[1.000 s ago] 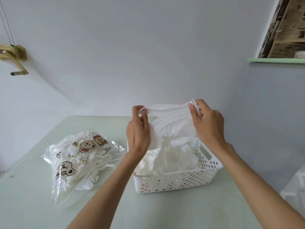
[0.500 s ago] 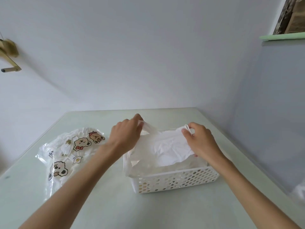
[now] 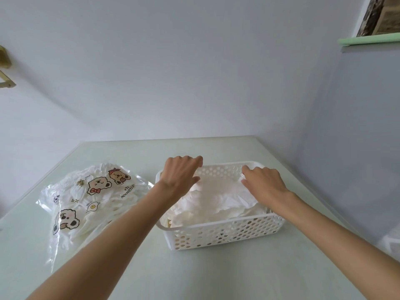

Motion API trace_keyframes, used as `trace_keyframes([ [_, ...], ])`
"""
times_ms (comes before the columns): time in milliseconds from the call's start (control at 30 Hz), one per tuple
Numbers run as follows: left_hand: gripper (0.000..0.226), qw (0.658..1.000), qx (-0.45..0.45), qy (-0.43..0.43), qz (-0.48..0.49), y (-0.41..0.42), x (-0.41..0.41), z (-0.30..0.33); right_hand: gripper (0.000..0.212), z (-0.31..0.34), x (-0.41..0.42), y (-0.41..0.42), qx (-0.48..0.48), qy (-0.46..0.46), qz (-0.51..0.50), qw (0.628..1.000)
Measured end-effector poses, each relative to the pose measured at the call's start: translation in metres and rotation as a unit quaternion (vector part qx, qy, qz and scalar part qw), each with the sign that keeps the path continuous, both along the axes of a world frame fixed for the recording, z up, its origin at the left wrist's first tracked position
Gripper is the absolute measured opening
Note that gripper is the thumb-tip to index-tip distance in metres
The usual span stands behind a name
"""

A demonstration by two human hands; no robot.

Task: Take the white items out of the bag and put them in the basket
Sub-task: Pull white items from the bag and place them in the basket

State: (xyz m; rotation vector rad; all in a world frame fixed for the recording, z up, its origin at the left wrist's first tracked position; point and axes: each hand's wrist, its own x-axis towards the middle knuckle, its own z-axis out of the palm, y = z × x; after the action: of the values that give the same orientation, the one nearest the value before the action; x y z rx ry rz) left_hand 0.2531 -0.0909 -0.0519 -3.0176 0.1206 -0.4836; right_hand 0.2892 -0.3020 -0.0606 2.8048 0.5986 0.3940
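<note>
On a pale green table [image 3: 216,276], a white perforated basket [image 3: 225,231] holds crumpled white items [image 3: 216,200], with the left hand [image 3: 179,176] and right hand [image 3: 263,182] both grasping the top sheet over the far rim. Just left, the clear cartoon-bear bag [image 3: 86,202] lies flat with more white pieces inside, under the left forearm; bare tabletop fronts the basket

- A pale green table [image 3: 216,276] fills the lower half of the view, its surface smooth and slightly glossy.
- A plain whitish wall [image 3: 173,72] rises behind the table and meets a second, shaded wall at the right.
- A mint-green ledge [image 3: 368,38] juts out at the upper right, with something brown and rough above it.
- A brass-coloured fitting [image 3: 5,68] sits at the left edge.
</note>
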Motion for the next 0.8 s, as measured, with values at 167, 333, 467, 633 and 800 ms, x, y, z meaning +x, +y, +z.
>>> trace_keyframes([
  [167, 0.028, 0.987, -0.118, -0.093, -0.057, -0.007, -0.017, 0.022, 0.04, -0.003, 0.005, 0.003, -0.04, -0.012, 0.032, 0.999],
  [333, 0.072, 0.955, -0.02, 0.261, -0.14, -0.018, -0.03, -0.004, 0.047, -0.004, 0.007, 0.004, -0.12, -0.052, 0.07, 0.989],
  [467, 0.086, 0.937, -0.005, 0.341, -0.076, -0.005, -0.029, -0.021, 0.041, 0.003, 0.009, 0.0, -0.056, -0.015, 0.094, 0.994],
  [633, 0.089, 0.929, -0.02, 0.364, -0.061, -0.011, -0.037, -0.019, 0.019, 0.012, 0.01, -0.012, 0.174, 0.069, 0.08, 0.979],
  [800, 0.077, 0.941, -0.099, 0.308, -0.097, -0.006, -0.036, 0.015, 0.017, 0.034, 0.002, -0.014, 0.504, 0.049, 0.097, 0.857],
])
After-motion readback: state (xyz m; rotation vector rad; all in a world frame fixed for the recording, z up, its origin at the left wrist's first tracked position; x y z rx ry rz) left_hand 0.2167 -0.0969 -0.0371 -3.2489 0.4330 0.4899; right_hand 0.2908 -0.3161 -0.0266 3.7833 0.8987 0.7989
